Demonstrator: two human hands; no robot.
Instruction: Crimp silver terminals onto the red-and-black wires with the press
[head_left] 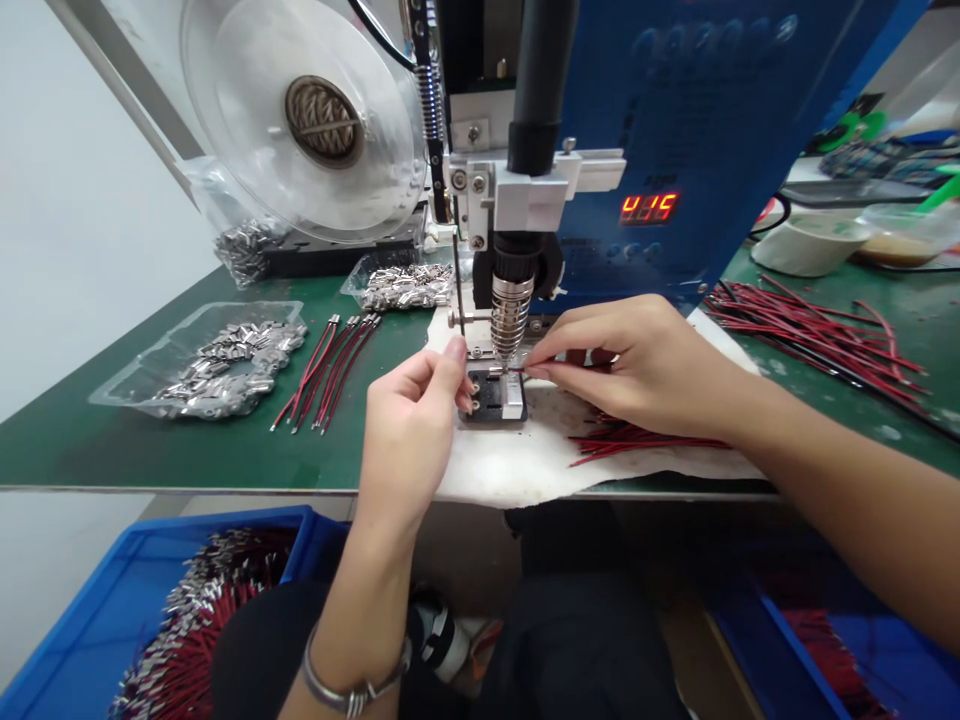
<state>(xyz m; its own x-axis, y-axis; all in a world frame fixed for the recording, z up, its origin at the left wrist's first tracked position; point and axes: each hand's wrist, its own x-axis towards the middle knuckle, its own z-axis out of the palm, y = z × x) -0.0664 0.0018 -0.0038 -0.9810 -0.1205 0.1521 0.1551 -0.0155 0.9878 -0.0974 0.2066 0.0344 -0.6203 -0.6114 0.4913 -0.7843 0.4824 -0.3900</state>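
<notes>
A blue machine with a red lit display stands ahead, its coiled metal tip pointing down over a small black fixture. At the fixture's left side, my left hand has thumb and fingers pinched together; what they hold, if anything, is hidden. From the right, my right hand pinches a thin red wire whose end lies under the tip, by a small metal part on the fixture. More red and black wires lie on the white sheet below my right hand.
Clear trays of metal parts and several wires with metal ends lie left. A large clear reel stands behind. Red wires are piled right. Blue bins with wires sit below the table edge.
</notes>
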